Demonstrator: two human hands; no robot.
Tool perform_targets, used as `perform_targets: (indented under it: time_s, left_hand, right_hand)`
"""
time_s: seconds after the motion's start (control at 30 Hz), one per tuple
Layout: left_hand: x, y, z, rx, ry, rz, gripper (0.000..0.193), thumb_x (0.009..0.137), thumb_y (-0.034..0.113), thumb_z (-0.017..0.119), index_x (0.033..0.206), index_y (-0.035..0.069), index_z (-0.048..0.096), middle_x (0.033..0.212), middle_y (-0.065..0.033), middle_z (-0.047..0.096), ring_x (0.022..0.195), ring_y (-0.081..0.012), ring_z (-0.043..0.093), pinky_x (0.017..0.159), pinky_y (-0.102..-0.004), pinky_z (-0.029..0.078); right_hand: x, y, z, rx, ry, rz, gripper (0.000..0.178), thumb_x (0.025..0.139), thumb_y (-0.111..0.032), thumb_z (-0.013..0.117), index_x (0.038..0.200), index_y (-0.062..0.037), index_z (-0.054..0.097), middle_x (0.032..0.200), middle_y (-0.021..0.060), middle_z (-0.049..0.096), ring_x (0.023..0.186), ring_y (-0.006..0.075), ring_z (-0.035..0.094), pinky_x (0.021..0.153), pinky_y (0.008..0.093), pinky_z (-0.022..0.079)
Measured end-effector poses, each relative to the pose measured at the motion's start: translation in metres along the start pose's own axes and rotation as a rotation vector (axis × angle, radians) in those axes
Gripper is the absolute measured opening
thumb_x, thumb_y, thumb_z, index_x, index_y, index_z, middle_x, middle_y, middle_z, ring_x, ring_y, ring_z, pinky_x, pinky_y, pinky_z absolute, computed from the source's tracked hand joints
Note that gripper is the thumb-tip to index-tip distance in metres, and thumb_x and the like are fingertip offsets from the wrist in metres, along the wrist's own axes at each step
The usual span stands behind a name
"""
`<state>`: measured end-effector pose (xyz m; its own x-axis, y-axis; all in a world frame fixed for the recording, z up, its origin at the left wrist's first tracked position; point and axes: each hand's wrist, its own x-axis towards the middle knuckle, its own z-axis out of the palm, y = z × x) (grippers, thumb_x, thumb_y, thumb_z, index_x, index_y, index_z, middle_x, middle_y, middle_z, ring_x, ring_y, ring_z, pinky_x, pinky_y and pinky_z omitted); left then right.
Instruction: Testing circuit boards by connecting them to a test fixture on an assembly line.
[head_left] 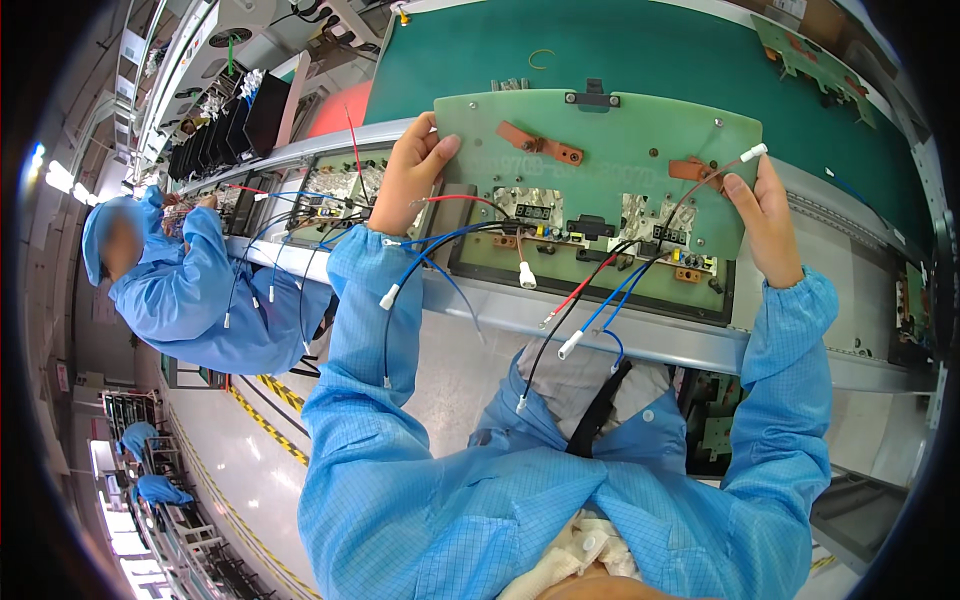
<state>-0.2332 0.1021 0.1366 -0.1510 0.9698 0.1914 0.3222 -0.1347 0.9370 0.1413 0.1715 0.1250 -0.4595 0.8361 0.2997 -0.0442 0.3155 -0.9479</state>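
Note:
A green fixture plate (610, 130) with brown turn latches is gripped at both side edges. My left hand (408, 178) holds its left edge, thumb on the top face. My right hand (762, 222) holds the right edge, thumb also on top; a white connector (753, 152) on a thin wire lies beside those fingers. Below the plate, circuit boards with small digit displays (533, 212) sit in a dark-framed carrier (590, 315). Red, black and blue leads hang from them over the rail, ending in white connectors (527, 275). Whether the plate touches the carrier, I cannot tell.
A metal conveyor rail (660, 345) runs along my front. Behind lies a green work surface (450, 60), with another green fixture plate (820, 65) at far right. On the left stands a wired carrier (335, 185), beyond it a co-worker in blue (190, 290).

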Motion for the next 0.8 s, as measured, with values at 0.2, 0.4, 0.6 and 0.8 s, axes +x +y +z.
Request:
perform_targets:
  time_s: [0.2, 0.4, 0.6, 0.8]
  left_hand:
    - [0.004, 0.012, -0.004, 0.024, -0.030, -0.007, 0.022, 0.092, 0.019, 0.052, 0.110, 0.007, 0.051, 0.078, 0.0068, 0.059, 0.059, 0.0019, 0.039, 0.050, -0.0161, 0.028]
    - [0.008, 0.010, -0.007, 0.025, -0.061, -0.001, 0.021, 0.092, 0.019, 0.052, 0.109, 0.007, 0.051, 0.077, 0.0071, 0.059, 0.059, 0.0015, 0.039, 0.050, -0.0167, 0.028]
    - [0.001, 0.021, -0.005, -0.057, -0.009, 0.016, 0.022, 0.091, 0.017, 0.053, 0.110, 0.006, 0.051, 0.081, 0.0057, 0.059, 0.062, 0.0006, 0.044, 0.052, -0.0157, 0.033]
    - [0.000, 0.016, -0.013, -0.044, -0.015, 0.106, 0.022, 0.090, 0.016, 0.056, 0.108, 0.005, 0.054, 0.090, 0.0038, 0.062, 0.070, -0.0008, 0.050, 0.052, -0.0171, 0.036]
  right_hand:
    - [0.003, -0.005, -0.001, -0.002, 0.024, 0.017, 0.052, 0.094, -0.024, 0.049, 0.135, 0.0018, 0.032, 0.125, 0.0100, 0.050, 0.111, 0.0141, 0.048, 0.096, 0.0270, 0.037]
    - [0.005, -0.005, 0.000, -0.016, 0.033, 0.036, 0.051, 0.095, -0.025, 0.048, 0.135, 0.0016, 0.032, 0.125, 0.0096, 0.050, 0.111, 0.0137, 0.048, 0.096, 0.0268, 0.036]
    - [0.005, -0.001, 0.002, -0.017, 0.056, -0.033, 0.049, 0.094, -0.019, 0.049, 0.136, 0.0010, 0.032, 0.123, 0.0078, 0.051, 0.109, 0.0127, 0.048, 0.094, 0.0260, 0.037]
    - [-0.005, -0.004, 0.001, -0.085, 0.110, -0.108, 0.049, 0.093, -0.013, 0.049, 0.137, 0.0006, 0.031, 0.123, 0.0066, 0.050, 0.109, 0.0127, 0.048, 0.094, 0.0265, 0.036]
